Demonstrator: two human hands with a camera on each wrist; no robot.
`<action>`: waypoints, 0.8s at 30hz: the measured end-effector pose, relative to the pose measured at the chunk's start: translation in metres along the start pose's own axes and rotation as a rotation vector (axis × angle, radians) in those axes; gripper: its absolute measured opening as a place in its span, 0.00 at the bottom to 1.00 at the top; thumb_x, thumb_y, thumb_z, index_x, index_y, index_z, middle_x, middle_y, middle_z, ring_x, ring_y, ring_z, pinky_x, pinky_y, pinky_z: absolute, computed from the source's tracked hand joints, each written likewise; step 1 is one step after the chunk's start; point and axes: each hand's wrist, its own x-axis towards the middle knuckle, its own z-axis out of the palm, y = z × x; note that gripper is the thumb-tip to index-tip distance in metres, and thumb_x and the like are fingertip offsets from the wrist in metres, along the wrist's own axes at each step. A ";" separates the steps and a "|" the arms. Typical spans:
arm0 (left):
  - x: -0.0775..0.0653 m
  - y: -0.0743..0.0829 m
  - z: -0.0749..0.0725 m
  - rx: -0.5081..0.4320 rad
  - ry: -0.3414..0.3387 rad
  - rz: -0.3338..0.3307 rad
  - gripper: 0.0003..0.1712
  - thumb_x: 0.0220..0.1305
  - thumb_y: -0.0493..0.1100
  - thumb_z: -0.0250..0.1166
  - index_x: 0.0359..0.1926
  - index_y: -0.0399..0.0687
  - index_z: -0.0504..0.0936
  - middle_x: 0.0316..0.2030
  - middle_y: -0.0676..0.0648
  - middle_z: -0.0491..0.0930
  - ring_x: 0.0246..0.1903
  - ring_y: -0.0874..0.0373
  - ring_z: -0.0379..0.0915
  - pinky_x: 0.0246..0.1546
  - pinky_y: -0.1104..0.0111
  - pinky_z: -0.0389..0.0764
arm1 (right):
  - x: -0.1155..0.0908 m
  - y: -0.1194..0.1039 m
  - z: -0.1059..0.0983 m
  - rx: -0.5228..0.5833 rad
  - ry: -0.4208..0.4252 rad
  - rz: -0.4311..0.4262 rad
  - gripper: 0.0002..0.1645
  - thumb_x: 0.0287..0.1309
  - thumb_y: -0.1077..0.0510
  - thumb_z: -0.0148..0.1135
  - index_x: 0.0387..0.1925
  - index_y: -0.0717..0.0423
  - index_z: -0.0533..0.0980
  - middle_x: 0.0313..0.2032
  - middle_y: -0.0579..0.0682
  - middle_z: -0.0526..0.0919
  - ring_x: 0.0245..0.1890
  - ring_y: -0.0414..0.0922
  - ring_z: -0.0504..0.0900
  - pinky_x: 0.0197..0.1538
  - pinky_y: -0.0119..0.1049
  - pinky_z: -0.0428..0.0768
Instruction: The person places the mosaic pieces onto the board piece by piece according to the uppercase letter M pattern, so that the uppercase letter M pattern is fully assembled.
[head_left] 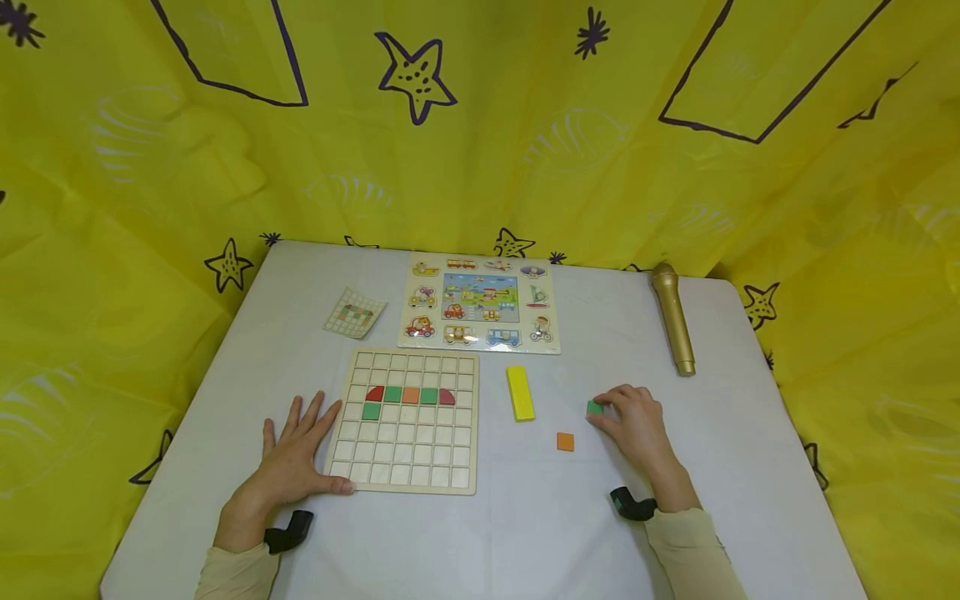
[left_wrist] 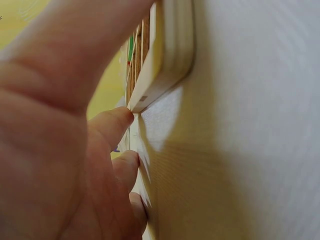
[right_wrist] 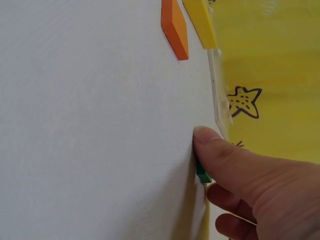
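A wooden grid board (head_left: 405, 467) lies on the table with a row of red, green, orange and pink tiles, and one green tile (head_left: 371, 411) below the row's left end. My left hand (head_left: 294, 460) is spread at the board's left side, its thumb on the lower left edge. In the left wrist view, a fingertip touches the board's side. My right hand (head_left: 634, 423) pinches a green tile (head_left: 595, 407) between thumb and fingers, at the tabletop. The right wrist view shows that green tile (right_wrist: 203, 173) mostly behind the thumb. An orange tile (head_left: 566, 442) lies left of this hand.
A yellow block (head_left: 521, 393) lies right of the board. Behind it are a picture puzzle (head_left: 480, 297) and a small pattern card (head_left: 356, 313). A gold microphone (head_left: 675, 325) rests at the back right. A yellow curtain (head_left: 480, 167) hangs along the table's far edge.
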 end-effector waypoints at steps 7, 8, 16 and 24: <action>0.000 0.000 0.000 0.011 -0.002 0.000 0.76 0.29 0.76 0.74 0.76 0.46 0.53 0.75 0.36 0.40 0.72 0.34 0.24 0.58 0.31 0.23 | -0.001 0.001 0.001 0.014 -0.018 0.015 0.16 0.49 0.56 0.76 0.39 0.60 0.83 0.41 0.55 0.81 0.45 0.57 0.73 0.44 0.56 0.66; 0.000 0.000 0.000 0.012 -0.003 -0.001 0.76 0.29 0.77 0.74 0.76 0.46 0.53 0.75 0.36 0.40 0.72 0.34 0.24 0.58 0.31 0.23 | -0.001 0.000 0.001 0.019 -0.017 0.016 0.16 0.49 0.56 0.76 0.39 0.60 0.83 0.41 0.55 0.81 0.45 0.57 0.73 0.45 0.56 0.66; 0.000 0.001 0.000 0.010 -0.002 -0.003 0.76 0.29 0.77 0.74 0.75 0.45 0.54 0.75 0.35 0.41 0.72 0.34 0.24 0.58 0.31 0.23 | 0.001 -0.002 0.006 0.058 0.025 0.016 0.17 0.49 0.57 0.76 0.40 0.61 0.82 0.40 0.55 0.83 0.43 0.55 0.74 0.47 0.55 0.65; -0.001 0.001 0.000 0.008 -0.001 -0.005 0.76 0.29 0.77 0.74 0.75 0.45 0.54 0.75 0.35 0.41 0.72 0.34 0.24 0.58 0.32 0.23 | 0.004 -0.006 0.007 0.078 0.068 -0.002 0.19 0.47 0.57 0.77 0.40 0.61 0.81 0.38 0.53 0.84 0.41 0.53 0.75 0.47 0.51 0.64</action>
